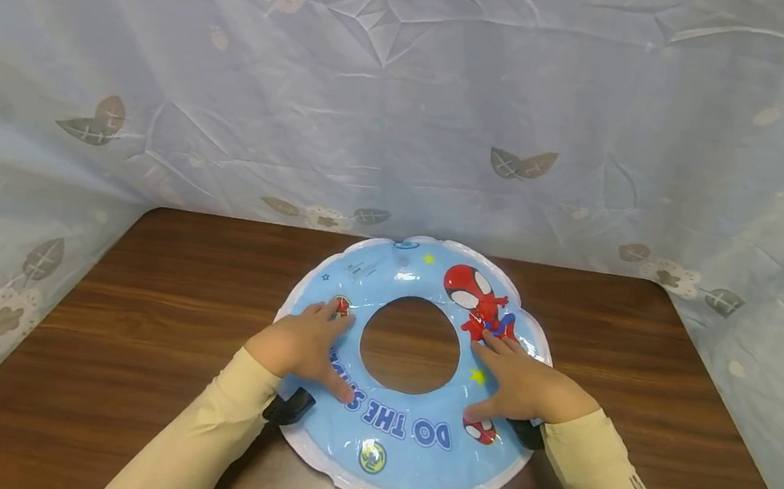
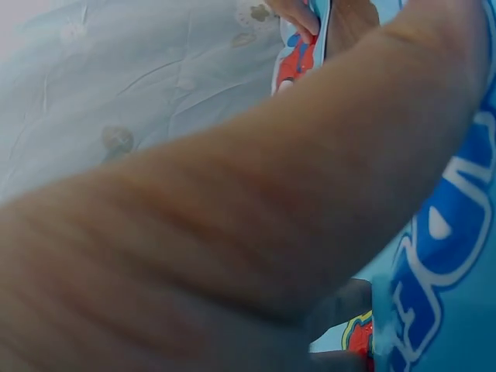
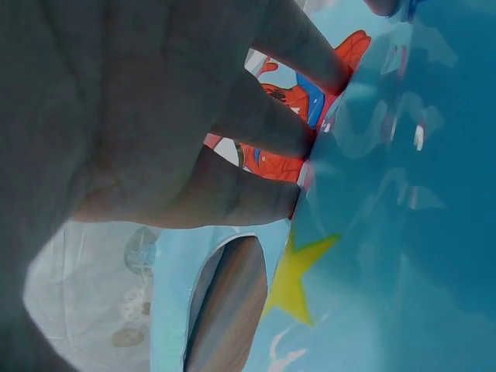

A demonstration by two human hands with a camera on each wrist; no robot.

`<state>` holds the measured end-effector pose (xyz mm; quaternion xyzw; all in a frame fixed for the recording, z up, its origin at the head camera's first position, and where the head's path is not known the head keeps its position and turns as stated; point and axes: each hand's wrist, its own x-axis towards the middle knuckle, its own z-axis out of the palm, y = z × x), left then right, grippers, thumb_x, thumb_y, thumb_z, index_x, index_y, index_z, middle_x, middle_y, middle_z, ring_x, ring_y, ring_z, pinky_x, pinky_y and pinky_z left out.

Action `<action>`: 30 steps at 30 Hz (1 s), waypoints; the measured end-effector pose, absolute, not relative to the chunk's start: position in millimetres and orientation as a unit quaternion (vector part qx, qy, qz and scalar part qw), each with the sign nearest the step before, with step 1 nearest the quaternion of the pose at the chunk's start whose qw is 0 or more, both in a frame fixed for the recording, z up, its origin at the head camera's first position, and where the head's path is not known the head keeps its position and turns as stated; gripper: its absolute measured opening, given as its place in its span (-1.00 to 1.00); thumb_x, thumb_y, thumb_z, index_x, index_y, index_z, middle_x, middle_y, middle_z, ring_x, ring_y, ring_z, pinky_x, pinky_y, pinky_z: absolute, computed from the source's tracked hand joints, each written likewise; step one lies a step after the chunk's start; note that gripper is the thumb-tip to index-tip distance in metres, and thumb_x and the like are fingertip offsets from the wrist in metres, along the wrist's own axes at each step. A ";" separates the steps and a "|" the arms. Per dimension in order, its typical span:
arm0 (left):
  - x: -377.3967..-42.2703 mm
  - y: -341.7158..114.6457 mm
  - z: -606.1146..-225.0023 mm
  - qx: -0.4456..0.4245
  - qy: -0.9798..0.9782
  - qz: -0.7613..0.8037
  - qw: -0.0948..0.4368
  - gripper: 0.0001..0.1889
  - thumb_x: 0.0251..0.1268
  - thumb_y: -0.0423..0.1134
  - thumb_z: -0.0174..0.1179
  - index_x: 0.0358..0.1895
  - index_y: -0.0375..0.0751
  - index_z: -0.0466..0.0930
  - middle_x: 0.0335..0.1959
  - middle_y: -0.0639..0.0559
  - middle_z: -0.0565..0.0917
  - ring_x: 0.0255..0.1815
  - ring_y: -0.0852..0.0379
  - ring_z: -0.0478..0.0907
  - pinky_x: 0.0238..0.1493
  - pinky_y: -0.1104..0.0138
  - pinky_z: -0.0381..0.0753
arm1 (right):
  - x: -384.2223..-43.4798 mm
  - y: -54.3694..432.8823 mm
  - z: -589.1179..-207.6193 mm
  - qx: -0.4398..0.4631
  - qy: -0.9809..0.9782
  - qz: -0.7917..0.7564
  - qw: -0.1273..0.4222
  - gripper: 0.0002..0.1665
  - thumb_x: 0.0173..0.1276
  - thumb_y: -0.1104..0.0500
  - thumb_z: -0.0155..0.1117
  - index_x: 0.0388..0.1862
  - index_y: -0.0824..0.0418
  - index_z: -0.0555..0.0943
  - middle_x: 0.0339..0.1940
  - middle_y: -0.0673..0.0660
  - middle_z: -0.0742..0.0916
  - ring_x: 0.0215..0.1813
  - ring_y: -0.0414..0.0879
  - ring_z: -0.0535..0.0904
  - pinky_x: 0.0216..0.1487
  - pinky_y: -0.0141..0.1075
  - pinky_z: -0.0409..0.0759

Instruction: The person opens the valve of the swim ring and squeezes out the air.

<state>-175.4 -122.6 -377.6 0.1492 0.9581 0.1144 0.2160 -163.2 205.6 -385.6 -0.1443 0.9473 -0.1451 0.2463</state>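
Note:
A light blue inflatable swim ring (image 1: 403, 464) with a white rim, cartoon figures and lettering lies on the brown table in the head view. On its left side rests my left hand (image 1: 311, 344), fingers spread over the printed surface. My right hand (image 1: 518, 376) presses on the right side, its fingertips by the red cartoon figure (image 1: 474, 290). The right wrist view shows straight fingers (image 3: 260, 194) with their tips against the blue vinyl, close to a yellow star (image 3: 302, 279). Most of the left wrist view is filled by part of the left hand (image 2: 232, 201), with blue lettering beside it.
The wood-grain table (image 1: 159, 315) extends to both sides of the ring. Behind it and along the sides hangs a pale curtain (image 1: 392, 115) with leaf and flower prints. Black wrist straps (image 1: 289, 408) sit over the ring's edge.

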 end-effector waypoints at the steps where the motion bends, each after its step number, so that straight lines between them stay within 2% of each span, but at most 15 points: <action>1: -175.3 -121.8 -377.5 0.151 0.958 0.113 0.215 0.30 -0.27 0.39 0.61 0.62 -0.10 0.23 0.67 -0.27 0.08 0.65 -0.35 0.00 0.44 -0.31 0.26 | -163.3 205.7 -384.9 -0.145 0.947 -0.145 0.246 0.35 -0.07 -0.28 0.68 0.64 0.16 0.27 0.66 0.30 0.24 0.62 0.43 0.01 0.10 0.28 0.64; 11: -170.8 -114.6 -383.6 0.156 0.963 0.100 0.196 0.35 -0.27 0.35 0.64 0.61 -0.25 0.18 0.65 -0.38 0.06 0.63 -0.42 0.02 0.44 -0.31 0.25 | -160.9 204.3 -381.7 -0.136 0.948 -0.142 0.250 0.36 -0.08 -0.30 0.67 0.64 0.15 0.27 0.67 0.30 0.22 0.63 0.44 0.00 0.13 0.33 0.60; 18: -167.3 -112.0 -388.8 0.161 0.965 0.082 0.190 0.38 -0.28 0.37 0.63 0.63 -0.26 0.13 0.64 -0.41 0.06 0.63 -0.42 0.02 0.43 -0.32 0.26 | -160.1 204.1 -384.7 -0.151 0.946 -0.145 0.246 0.34 -0.05 -0.29 0.67 0.63 0.19 0.28 0.67 0.34 0.20 0.62 0.46 0.01 0.14 0.34 0.58; 30: -167.5 -111.1 -385.8 0.164 0.969 0.075 0.171 0.37 -0.29 0.38 0.63 0.61 -0.26 0.17 0.63 -0.41 0.11 0.60 -0.41 0.08 0.39 -0.31 0.31 | -161.7 203.5 -384.3 -0.154 0.948 -0.143 0.240 0.33 -0.03 -0.28 0.67 0.63 0.20 0.28 0.67 0.33 0.20 0.62 0.46 0.02 0.15 0.34 0.57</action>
